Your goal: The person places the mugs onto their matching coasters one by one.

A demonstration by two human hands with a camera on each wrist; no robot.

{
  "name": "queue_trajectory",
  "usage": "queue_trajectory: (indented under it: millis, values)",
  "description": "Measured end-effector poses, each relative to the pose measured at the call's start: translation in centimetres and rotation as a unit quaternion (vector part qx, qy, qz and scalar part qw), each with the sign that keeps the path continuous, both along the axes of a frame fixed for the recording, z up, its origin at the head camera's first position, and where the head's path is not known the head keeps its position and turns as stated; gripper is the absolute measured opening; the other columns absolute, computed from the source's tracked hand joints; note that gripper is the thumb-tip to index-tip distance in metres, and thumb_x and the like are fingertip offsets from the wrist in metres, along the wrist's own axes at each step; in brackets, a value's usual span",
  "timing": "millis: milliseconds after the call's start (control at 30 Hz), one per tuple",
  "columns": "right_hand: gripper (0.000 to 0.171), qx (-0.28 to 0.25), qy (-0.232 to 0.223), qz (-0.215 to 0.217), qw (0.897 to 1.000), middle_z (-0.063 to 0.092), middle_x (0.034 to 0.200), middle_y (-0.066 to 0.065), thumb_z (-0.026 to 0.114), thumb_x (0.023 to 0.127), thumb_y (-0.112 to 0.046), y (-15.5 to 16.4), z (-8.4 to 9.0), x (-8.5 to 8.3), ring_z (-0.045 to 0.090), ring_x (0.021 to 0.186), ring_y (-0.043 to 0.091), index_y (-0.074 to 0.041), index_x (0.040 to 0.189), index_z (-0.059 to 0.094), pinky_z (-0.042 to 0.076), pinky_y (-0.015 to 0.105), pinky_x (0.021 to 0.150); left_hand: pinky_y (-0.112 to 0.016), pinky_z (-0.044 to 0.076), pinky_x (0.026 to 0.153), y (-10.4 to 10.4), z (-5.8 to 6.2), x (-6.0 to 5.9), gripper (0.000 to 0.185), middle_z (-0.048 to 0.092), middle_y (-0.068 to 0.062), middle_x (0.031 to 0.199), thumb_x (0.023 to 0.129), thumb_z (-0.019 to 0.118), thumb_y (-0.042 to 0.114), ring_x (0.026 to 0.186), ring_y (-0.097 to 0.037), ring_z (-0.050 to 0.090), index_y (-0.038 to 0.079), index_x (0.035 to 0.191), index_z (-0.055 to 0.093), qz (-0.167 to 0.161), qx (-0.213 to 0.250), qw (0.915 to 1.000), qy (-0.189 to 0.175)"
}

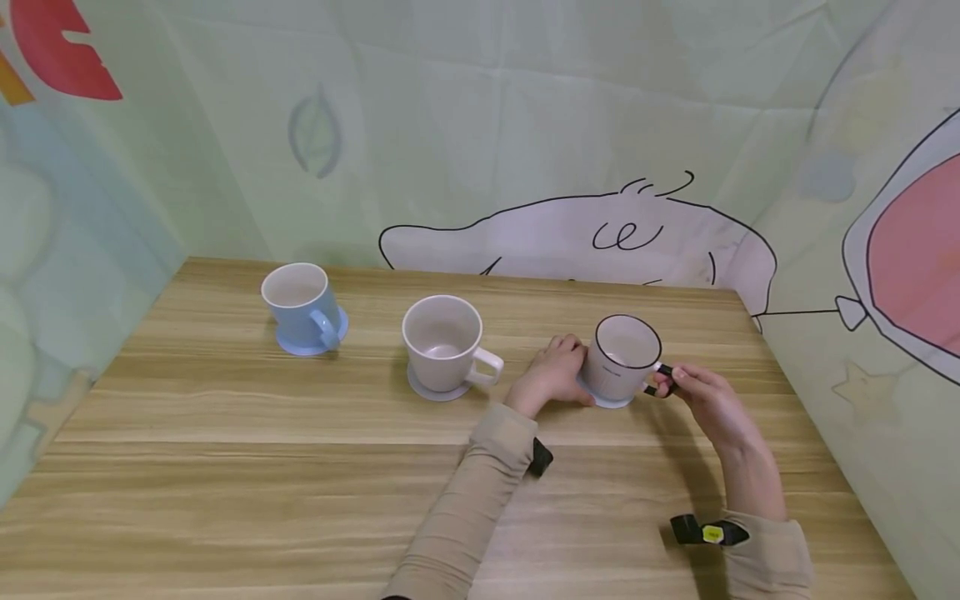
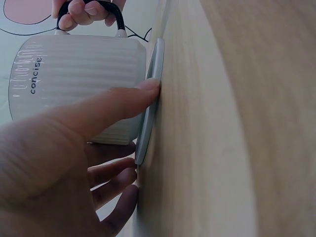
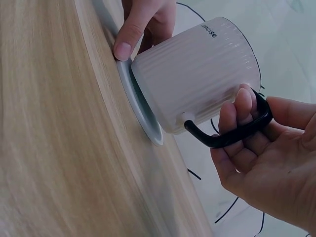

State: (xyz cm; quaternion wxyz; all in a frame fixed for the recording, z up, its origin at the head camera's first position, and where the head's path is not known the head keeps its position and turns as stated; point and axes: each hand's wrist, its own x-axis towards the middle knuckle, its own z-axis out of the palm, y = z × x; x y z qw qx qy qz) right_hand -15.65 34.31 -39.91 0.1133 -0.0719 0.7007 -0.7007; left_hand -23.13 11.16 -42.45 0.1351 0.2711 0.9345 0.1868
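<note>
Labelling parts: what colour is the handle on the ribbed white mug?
Black handle, pinched by the right hand; clearest in the right wrist view.

- The mug with the black rim (image 1: 624,357) is white with thin ridged lines, a black handle (image 3: 232,136) and dark letters on its side.
- The coaster (image 3: 140,111) under it is pale blue-grey.
- The middle mug (image 1: 444,342) is all white, on a grey-blue coaster (image 1: 435,390).
- The blue mug (image 1: 298,307) is light blue outside and white inside, on a light blue coaster (image 1: 300,343).
- The counter (image 1: 225,467) is light brown wood with long streaky lines.
- The wall cloth (image 1: 525,125) is pale green with black-line cartoon drawings, a pink patch and a red shape.
- The sleeves (image 1: 468,508) are beige.
</note>
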Motion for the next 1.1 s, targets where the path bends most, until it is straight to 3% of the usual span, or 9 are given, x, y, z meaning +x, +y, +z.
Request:
queue_trajectory:
  millis: [500,767,1100]
  values:
    - [0.03,-0.009,-0.01,0.007,1.0,0.067,0.086,-0.008,0.039,0.103,-0.015,0.3,-0.6,0.0,0.057,0.103,0.008,-0.012,0.097,0.068,0.03,0.023,0.093,-0.038,0.04,0.108,0.1,-0.2,0.0,0.083,0.042,-0.005,0.144,0.076,0.078,0.045,0.133,-0.021,0.036,0.009,0.142,0.044,0.005,0.0,1.0,-0.004]
    - [0.032,-0.026,0.005,0.029,0.999,0.067,0.089,-0.006,0.036,0.103,-0.009,0.6,-1.0,-0.1,0.058,0.096,0.008,-0.01,0.098,0.067,0.037,0.02,0.091,-0.038,0.039,0.108,0.1,-0.2,0.0,0.082,0.042,-0.004,0.143,0.075,0.079,0.044,0.133,-0.021,0.036,0.01,0.141,0.045,0.008,0.007,0.9999,-0.008]
    - [0.031,-0.033,-0.001,0.04,0.999,0.066,0.09,-0.006,0.034,0.103,-0.009,0.8,-1.1,-0.2,0.061,0.091,0.008,-0.01,0.099,0.066,0.038,0.021,0.091,-0.038,0.039,0.108,0.1,-0.2,0.0,0.08,0.043,-0.004,0.142,0.075,0.079,0.043,0.132,-0.02,0.036,0.01,0.14,0.046,0.011,0.013,0.9998,-0.011]
